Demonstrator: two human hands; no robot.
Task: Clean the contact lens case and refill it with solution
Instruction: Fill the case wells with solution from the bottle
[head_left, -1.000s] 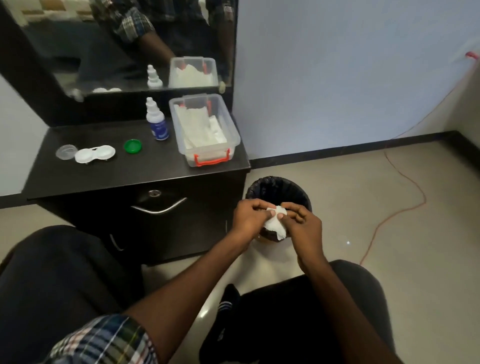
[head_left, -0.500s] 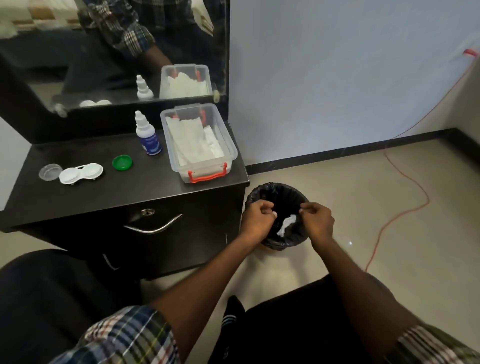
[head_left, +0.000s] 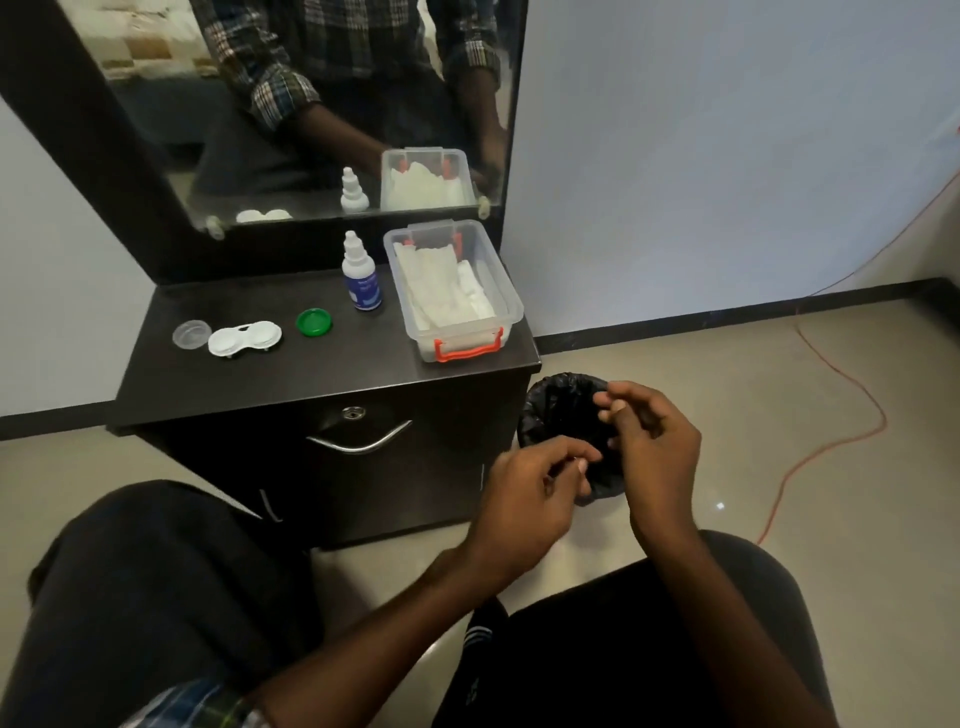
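The white contact lens case (head_left: 244, 338) lies uncapped on the dark dresser top (head_left: 363, 358), left of centre. A clear cap (head_left: 191, 333) sits at its left and a green cap (head_left: 314, 322) at its right. The solution bottle (head_left: 360, 275) stands upright behind the green cap. My left hand (head_left: 530, 493) and my right hand (head_left: 652, 441) hover over the black-lined bin (head_left: 558, 405) on the floor to the dresser's right. Both hands hold nothing, with fingers loosely curled and apart. No tissue shows in the bin.
A clear plastic box (head_left: 453, 291) with an orange latch holds white tissues at the dresser's right end. A mirror (head_left: 311, 104) stands behind. An orange cable (head_left: 852, 395) runs across the tiled floor on the right. My knees fill the foreground.
The white tissue that both hands held over the bin has dropped from them and is out of sight. Both hands have drawn back a little, fingers loose.
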